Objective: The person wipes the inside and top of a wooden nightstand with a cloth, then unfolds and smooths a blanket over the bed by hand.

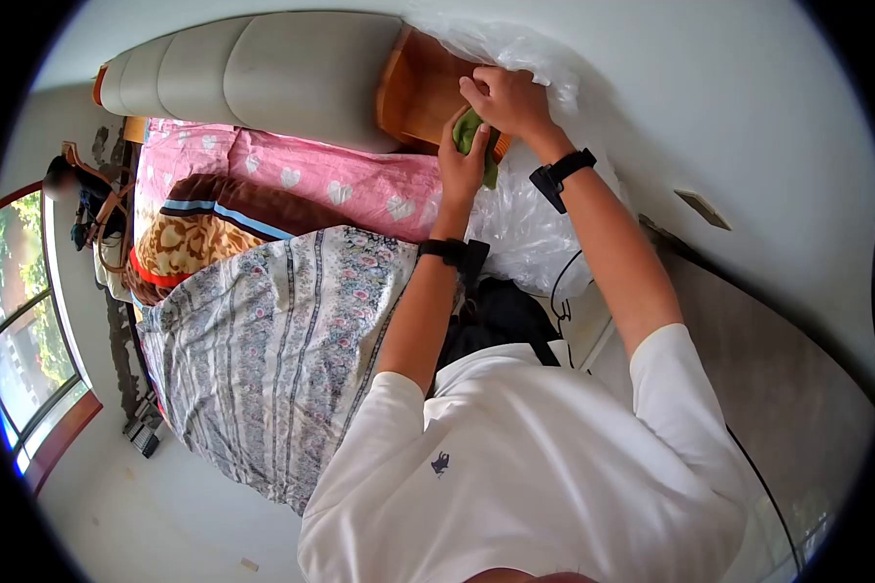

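A crumpled green cloth (468,132) is in my left hand (463,165), whose thumb and fingers close round it, with one end hanging below. Just above and to the right is my right hand (517,100), its fingers curled in close to the cloth's upper end. What those fingers hold, if anything, is hidden. Both hands are over the orange-brown wooden end compartment (426,83) beside the grey padded headboard (297,73). Each wrist wears a black band.
Clear plastic sheeting (515,228) bunches beside the wooden compartment and against the wall. The bed carries a pink heart-patterned sheet (292,177), a brown patterned blanket (199,233) and a floral cover (282,330). A black cable (556,291) hangs near my right forearm. A window (31,311) is at the left.
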Demonstrator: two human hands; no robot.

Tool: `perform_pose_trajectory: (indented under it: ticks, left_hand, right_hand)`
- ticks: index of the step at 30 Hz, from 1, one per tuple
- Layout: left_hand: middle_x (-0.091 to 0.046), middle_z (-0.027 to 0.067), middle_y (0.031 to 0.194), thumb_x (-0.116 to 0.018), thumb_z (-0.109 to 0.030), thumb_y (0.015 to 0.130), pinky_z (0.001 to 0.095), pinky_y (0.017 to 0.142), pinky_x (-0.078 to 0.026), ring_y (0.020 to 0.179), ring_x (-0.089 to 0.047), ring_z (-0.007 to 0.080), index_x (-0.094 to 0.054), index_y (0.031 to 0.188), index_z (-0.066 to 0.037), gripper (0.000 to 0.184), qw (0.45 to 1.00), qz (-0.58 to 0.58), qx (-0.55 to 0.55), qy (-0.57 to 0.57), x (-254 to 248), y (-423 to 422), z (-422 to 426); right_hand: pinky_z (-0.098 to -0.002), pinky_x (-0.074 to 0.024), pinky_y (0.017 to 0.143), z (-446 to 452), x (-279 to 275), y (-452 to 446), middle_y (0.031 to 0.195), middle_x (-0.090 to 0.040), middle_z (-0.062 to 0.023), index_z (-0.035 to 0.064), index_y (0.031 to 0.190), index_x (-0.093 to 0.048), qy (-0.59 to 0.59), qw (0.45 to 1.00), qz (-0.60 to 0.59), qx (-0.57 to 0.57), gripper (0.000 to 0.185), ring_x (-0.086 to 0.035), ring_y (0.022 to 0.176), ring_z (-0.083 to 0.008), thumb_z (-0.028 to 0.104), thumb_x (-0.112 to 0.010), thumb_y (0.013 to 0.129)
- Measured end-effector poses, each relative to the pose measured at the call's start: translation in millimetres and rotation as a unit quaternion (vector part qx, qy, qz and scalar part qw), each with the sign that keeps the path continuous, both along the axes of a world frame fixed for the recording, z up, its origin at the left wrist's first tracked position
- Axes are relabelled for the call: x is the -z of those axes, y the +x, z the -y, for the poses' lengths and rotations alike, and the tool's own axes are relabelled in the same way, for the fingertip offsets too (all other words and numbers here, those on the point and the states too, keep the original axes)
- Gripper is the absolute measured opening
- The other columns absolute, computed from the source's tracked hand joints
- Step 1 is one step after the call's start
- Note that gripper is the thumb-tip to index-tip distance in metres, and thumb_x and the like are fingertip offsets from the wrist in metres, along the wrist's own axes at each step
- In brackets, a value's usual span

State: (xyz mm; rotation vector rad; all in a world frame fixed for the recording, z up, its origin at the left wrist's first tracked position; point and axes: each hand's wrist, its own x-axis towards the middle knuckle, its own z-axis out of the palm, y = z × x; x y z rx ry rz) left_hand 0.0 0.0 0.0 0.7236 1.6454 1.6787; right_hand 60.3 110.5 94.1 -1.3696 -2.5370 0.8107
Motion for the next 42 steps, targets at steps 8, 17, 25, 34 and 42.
perform_pose_trajectory:
  ticks: [8, 17, 25, 34, 42]
  left_hand:
    - [-0.059, 0.0222, 0.111, -0.068, -0.012, 0.077, 0.043, 0.08, -0.05, 0.092, -0.062, 0.0375, -0.052, 0.123, -0.006, 0.049, 0.95, -0.265, 0.112, -0.121, 37.2, -16.5, -1.5]
    - [-0.05, 0.0254, 0.12, -0.06, -0.017, 0.079, 0.0485, 0.093, -0.043, 0.115, -0.045, 0.046, -0.042, 0.137, -0.013, 0.06, 0.838, -0.527, 0.08, -0.116, 44.8, -64.4, -36.7]
    - [-0.056, 0.0209, 0.118, -0.061, -0.02, 0.081, 0.04, 0.078, -0.054, 0.105, -0.059, 0.0352, -0.056, 0.121, -0.008, 0.042, 0.721, -0.569, 0.215, -0.332, 13.9, -79.5, -62.3]
    - [-0.068, 0.0184, 0.087, -0.056, -0.031, 0.087, 0.0414, 0.074, -0.054, 0.081, -0.067, 0.0312, -0.068, 0.092, -0.004, 0.03, 0.79, -0.466, 0.228, -0.327, 21.3, -80.8, -71.2]
    - [-0.062, 0.0202, 0.104, -0.055, -0.027, 0.084, 0.047, 0.074, -0.052, 0.09, -0.063, 0.0369, -0.058, 0.111, -0.008, 0.033, 0.876, -0.374, 0.223, -0.206, 45.9, -30.9, -59.6]
  right_hand:
    - [-0.0477, -0.0507, 0.073, -5.0, 5.9, -5.0, 0.082, -0.068, -0.0134, 0.0138, 0.089, -0.063, -0.018, 1.0, 0.006, 0.008, 0.039, -0.062, 0.083, -0.0413, 0.045, -0.041, 0.092]
    - [-0.0464, -0.0509, 0.066, 0.8, 5.4, -8.8, 0.077, -0.067, -0.01, 0.0127, 0.085, -0.06, -0.006, 0.999, 0.021, 0.027, 0.038, -0.064, 0.076, -0.0378, 0.045, -0.042, 0.094]
    - [-0.045, -0.0514, 0.066, -0.8, 1.9, -8.6, 0.077, -0.067, -0.0088, 0.0144, 0.086, -0.061, -0.013, 0.999, 0.029, 0.023, 0.036, -0.064, 0.076, -0.0375, 0.044, -0.043, 0.094]
    - [-0.0461, -0.0491, 0.065, -0.8, 3.7, -9.2, 0.074, -0.065, -0.01, 0.0128, 0.085, -0.059, -0.022, 0.999, 0.022, 0.024, 0.038, -0.062, 0.072, -0.0383, 0.045, -0.042, 0.095]
    - [-0.0481, -0.0476, 0.07, -2.3, 1.9, -13.3, 0.088, -0.064, -0.0125, 0.0095, 0.085, -0.055, -0.022, 1.0, 0.007, 0.011, 0.041, -0.059, 0.082, -0.0415, 0.046, -0.039, 0.096]
